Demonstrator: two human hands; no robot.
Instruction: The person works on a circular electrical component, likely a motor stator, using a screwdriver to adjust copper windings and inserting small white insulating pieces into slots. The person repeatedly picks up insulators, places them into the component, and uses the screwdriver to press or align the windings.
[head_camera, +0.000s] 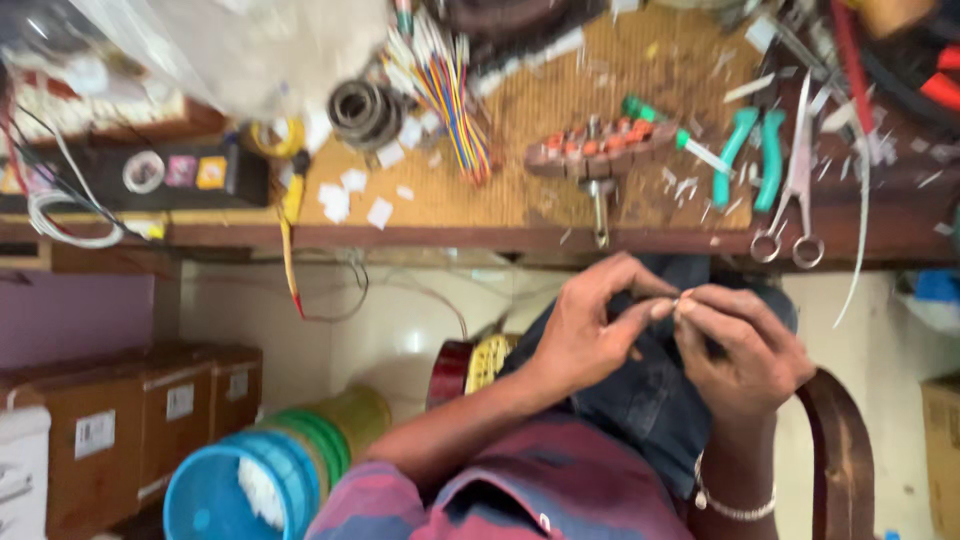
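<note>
My left hand (590, 325) and my right hand (745, 350) meet over my lap, below the edge of the workbench (450, 237). Their fingertips pinch one small pale piece (677, 302) between them; it is too small and blurred to tell what it is. A bracelet sits on my right wrist. On the bench just above the hands lies a brown winding part with orange-red coils (598, 148) and a metal shaft pointing at me.
Green-handled pliers (750, 155) and metal scissors (797, 195) lie at the bench's right. A bundle of coloured wires (452, 100), dark wire coils (365, 110) and white paper scraps lie to the left. Cardboard boxes (120, 420) and blue-green spools (250, 485) stand on the floor at left.
</note>
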